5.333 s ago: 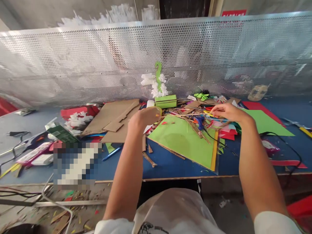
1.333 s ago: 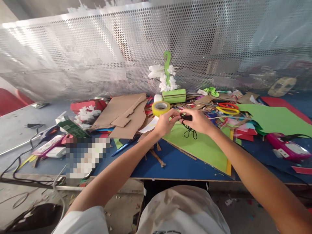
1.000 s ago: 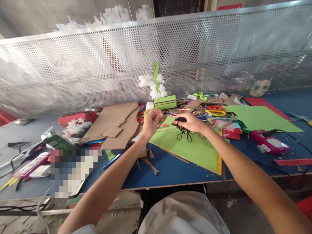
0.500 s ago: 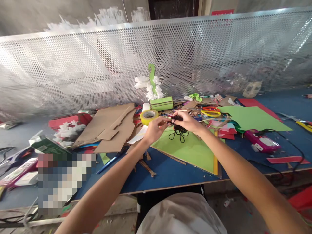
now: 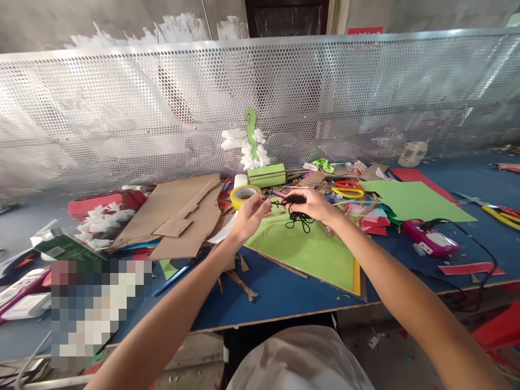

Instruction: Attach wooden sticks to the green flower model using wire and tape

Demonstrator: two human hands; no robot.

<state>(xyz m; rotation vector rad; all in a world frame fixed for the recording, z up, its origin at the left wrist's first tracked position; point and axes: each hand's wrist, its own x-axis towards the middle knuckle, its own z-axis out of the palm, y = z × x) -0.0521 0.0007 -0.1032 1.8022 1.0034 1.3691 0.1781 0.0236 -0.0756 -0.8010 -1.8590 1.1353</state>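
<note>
My right hand [image 5: 312, 203] grips a tangled bundle of black string [image 5: 298, 216], whose loops hang onto a light green sheet [image 5: 309, 246]. Just to its left, my left hand [image 5: 248, 215] pinches one end of the same string, and a short strand runs taut between the two hands. A yellow roll of tape [image 5: 244, 195] lies just behind my left hand.
Cardboard pieces [image 5: 179, 214] lie to the left on the blue table [image 5: 280, 292]. Red and yellow scissors [image 5: 348, 188], paper scraps and a green box [image 5: 267, 174] with a white-flowered green hook crowd the back. A pink glue gun [image 5: 428, 242] with a black cord lies right. A perforated metal screen [image 5: 162, 108] stands behind.
The yellow tape that my left hand held is back on the table. Both hands came together over the green sheet with the black string, and my left hand drew one end out leftward.
</note>
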